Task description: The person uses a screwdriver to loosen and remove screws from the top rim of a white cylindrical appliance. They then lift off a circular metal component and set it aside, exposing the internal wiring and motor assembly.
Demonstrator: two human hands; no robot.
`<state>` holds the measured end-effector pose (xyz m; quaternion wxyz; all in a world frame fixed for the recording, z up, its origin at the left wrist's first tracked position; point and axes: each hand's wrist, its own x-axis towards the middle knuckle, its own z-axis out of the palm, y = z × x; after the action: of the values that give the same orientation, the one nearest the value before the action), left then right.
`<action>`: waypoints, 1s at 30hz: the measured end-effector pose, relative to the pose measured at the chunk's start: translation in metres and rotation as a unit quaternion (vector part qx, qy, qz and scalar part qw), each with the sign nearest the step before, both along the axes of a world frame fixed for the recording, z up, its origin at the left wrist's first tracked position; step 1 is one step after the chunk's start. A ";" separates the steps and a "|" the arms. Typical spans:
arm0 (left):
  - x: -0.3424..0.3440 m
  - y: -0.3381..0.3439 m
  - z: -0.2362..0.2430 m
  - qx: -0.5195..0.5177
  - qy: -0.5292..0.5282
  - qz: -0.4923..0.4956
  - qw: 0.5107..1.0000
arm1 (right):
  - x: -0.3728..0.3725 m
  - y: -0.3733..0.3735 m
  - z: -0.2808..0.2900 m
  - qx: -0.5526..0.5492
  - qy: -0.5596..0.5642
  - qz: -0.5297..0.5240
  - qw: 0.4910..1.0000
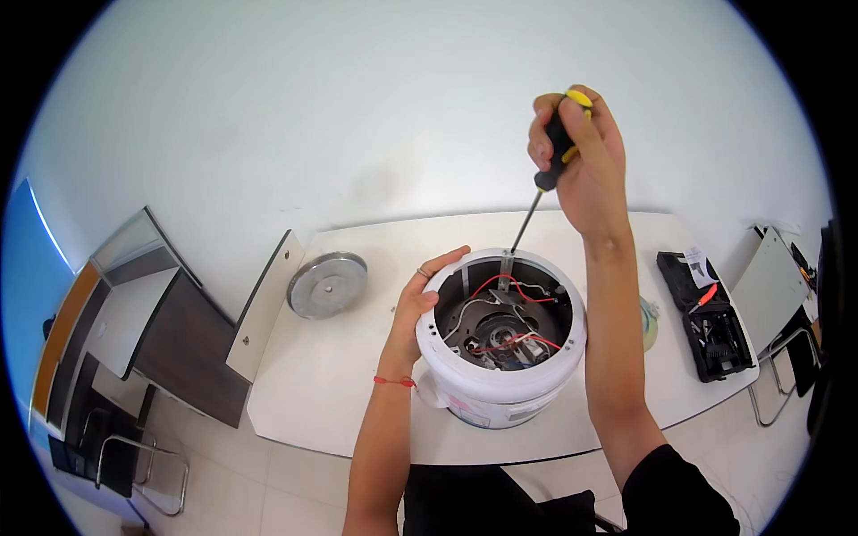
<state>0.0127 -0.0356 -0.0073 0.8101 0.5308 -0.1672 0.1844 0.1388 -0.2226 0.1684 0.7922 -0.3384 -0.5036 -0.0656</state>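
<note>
A white, round rice cooker body stands on the table in front of me, its top uncovered. Inside show a dark heating base, red wires and a pale metal strip by the far wall. My left hand grips the cooker's left rim, a ring on one finger. Raised above the far right side, my right hand is closed round the black and yellow handle of a screwdriver. The screwdriver slants down, its tip at the far rim near the metal strip; whether it sits in a screw is too small to tell.
A round metal lid or pan lies on the table at the left. Rightward is an opened black tool case with an orange-handled tool. A coiled pale cord lies beside my right forearm. Desks and chairs stand at both sides.
</note>
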 end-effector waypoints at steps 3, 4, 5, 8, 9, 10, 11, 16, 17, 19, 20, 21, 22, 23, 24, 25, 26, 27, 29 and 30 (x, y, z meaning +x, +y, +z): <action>0.000 0.001 -0.001 -0.001 0.000 0.006 1.000 | -0.015 -0.001 -0.009 0.020 0.025 -0.002 0.999; -0.001 0.001 -0.001 -0.003 0.002 0.004 1.000 | -0.020 -0.001 -0.011 0.031 0.050 0.000 0.998; 0.000 0.001 -0.002 -0.004 -0.003 -0.002 1.000 | -0.011 -0.008 -0.016 0.000 0.017 0.038 0.999; 0.000 0.002 -0.003 -0.007 -0.012 -0.016 1.000 | -0.011 -0.009 -0.019 0.032 -0.013 0.073 0.997; 0.000 0.002 -0.003 -0.010 -0.012 -0.018 1.000 | -0.010 -0.006 -0.022 0.036 -0.016 0.061 0.997; -0.001 0.001 -0.002 -0.013 -0.012 -0.022 1.000 | -0.008 -0.006 -0.023 0.022 -0.025 0.020 0.999; -0.002 -0.001 0.000 -0.016 -0.009 -0.025 1.000 | -0.005 -0.006 -0.024 0.008 -0.034 -0.021 0.999; -0.002 -0.002 -0.001 -0.015 -0.004 0.005 1.000 | -0.010 -0.007 -0.017 -0.016 -0.003 -0.009 1.000; -0.001 0.000 -0.003 -0.015 -0.008 -0.001 1.000 | -0.006 -0.009 -0.019 0.001 -0.035 0.028 0.999; 0.000 -0.002 -0.002 -0.014 -0.007 0.000 1.000 | 0.001 -0.005 -0.026 0.037 -0.019 0.020 0.999; 0.001 -0.003 -0.002 -0.015 -0.005 -0.001 1.000 | 0.004 -0.003 -0.029 0.056 -0.011 0.016 0.998; 0.002 -0.004 -0.002 -0.015 -0.004 -0.001 1.000 | 0.006 -0.004 -0.031 0.056 -0.033 0.007 0.998; 0.001 -0.003 -0.002 -0.016 -0.003 0.002 1.000 | 0.003 -0.004 -0.028 0.038 -0.029 0.007 0.999; 0.001 -0.002 -0.002 -0.017 -0.002 0.004 1.000 | -0.004 -0.004 -0.023 0.020 -0.025 0.007 0.999; 0.000 -0.002 -0.002 -0.017 -0.002 0.006 1.000 | -0.007 -0.004 -0.020 0.001 -0.021 0.007 1.000; 0.001 -0.002 -0.001 -0.017 -0.002 0.006 1.000 | -0.006 -0.006 -0.020 -0.001 -0.019 0.041 0.999; 0.001 -0.002 -0.001 -0.018 -0.004 0.005 1.000 | -0.004 -0.008 -0.021 -0.004 -0.016 0.076 0.997; 0.001 -0.003 -0.002 -0.019 -0.005 0.003 1.000 | -0.003 -0.009 -0.022 -0.006 -0.014 0.110 0.994; 0.002 -0.003 -0.003 -0.020 -0.007 0.001 1.000 | -0.001 -0.004 -0.029 0.004 -0.025 0.037 0.999; 0.003 -0.002 -0.004 -0.020 -0.008 -0.001 1.000 | -0.002 -0.001 -0.032 0.009 -0.031 0.000 0.999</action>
<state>0.0156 -0.0373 -0.0112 0.8195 0.5128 -0.1704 0.1907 0.1369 -0.2241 0.1368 0.7793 -0.3289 -0.5273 -0.0806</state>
